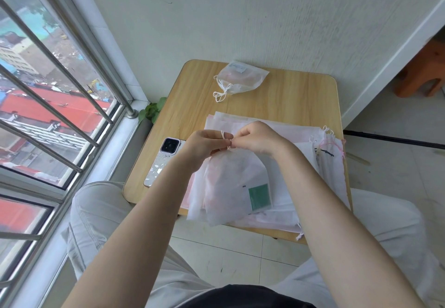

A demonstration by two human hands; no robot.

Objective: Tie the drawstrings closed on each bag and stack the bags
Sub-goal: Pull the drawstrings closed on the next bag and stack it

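Both the left hand and right hand are pinching the thin drawstring, fingers seemingly closed on it, at the limp, featherlight gauze bag's gathered neck, its 12 o'clock end.

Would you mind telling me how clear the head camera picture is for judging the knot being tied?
Head view: soft daylight from the window, no harsh glare; wide-angle bending curves the window bars; slight motion blur softens the drawstring between left hand and right hand, so the knot is unclear; the translucent bag reads hazy.
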